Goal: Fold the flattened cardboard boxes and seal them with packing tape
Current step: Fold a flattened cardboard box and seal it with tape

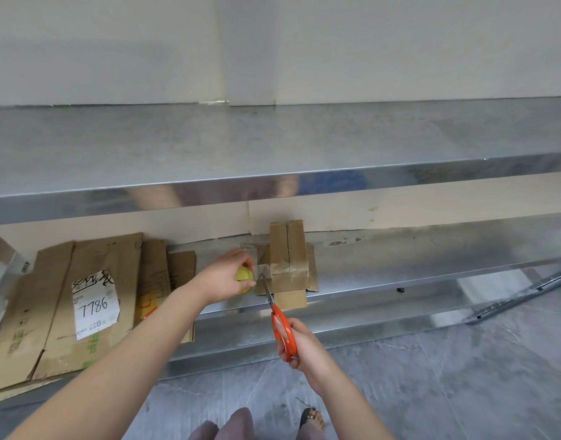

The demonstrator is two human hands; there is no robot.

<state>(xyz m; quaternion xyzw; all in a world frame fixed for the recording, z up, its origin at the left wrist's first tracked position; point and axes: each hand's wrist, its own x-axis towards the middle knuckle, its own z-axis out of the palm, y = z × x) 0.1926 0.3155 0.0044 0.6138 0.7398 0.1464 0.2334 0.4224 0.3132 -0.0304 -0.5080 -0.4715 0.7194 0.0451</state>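
Left hand (231,277), reaching past the flattened cardboard boxes (82,296) that lie stacked at the left end of the lower shelf (400,268), grips a yellow roll of packing tape (245,276). A short clear strip of tape (260,268) runs from the roll to the small folded box (288,258) just to its right. Orange-handled scissors (274,312) have their blades at that strip, and the right hand (304,344) is curled through the handles. By my reading, this one box is nearly sealed and only the cut remains, while the flat ones, the top one bearing a label reading 7786, are still to be folded. The box is plain brown, its top flaps meeting at a centre seam, with glossy tape over the near end.
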